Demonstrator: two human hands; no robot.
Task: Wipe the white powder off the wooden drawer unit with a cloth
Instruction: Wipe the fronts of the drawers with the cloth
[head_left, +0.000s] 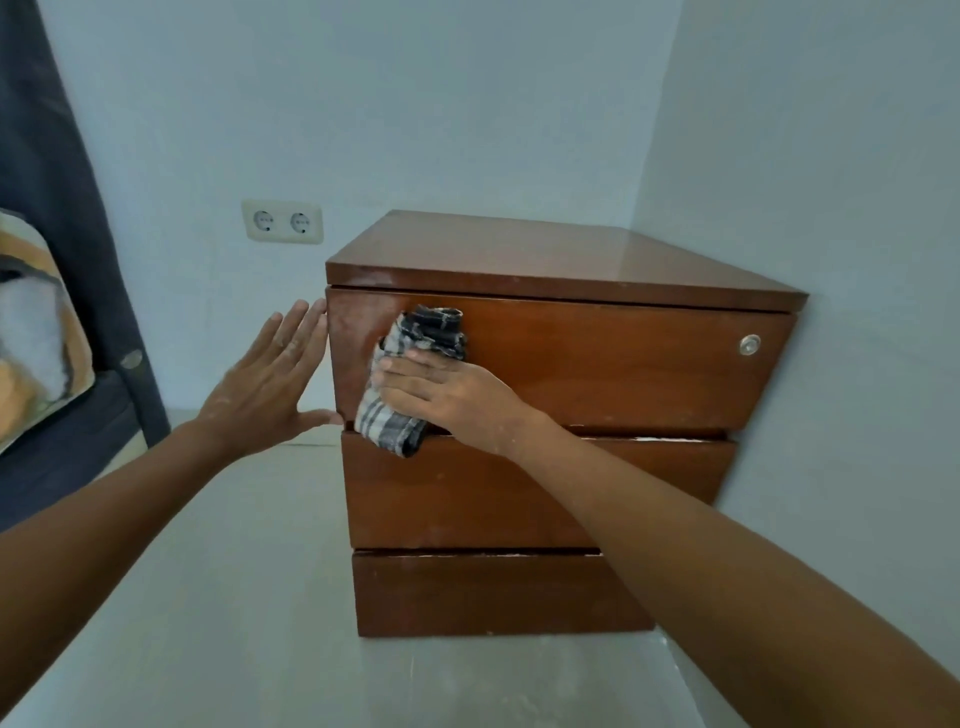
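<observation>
A brown wooden drawer unit (597, 374) with three drawers stands in the room's corner. My right hand (441, 395) presses a black-and-white checked cloth (410, 364) flat against the left part of the top drawer front. A faint whitish haze of powder (358, 332) shows on that drawer's left end, and thin white traces lie along the gaps below. My left hand (270, 379) is open, fingers spread, its fingertips and thumb touching the unit's left edge. White specks dot both hands.
A round silver lock (749, 344) sits at the top drawer's right end. A double wall socket (282, 222) is left of the unit. A dark curtain (62, 208) and a patterned cushion (36, 322) are at far left. Pale floor (234, 597) lies in front.
</observation>
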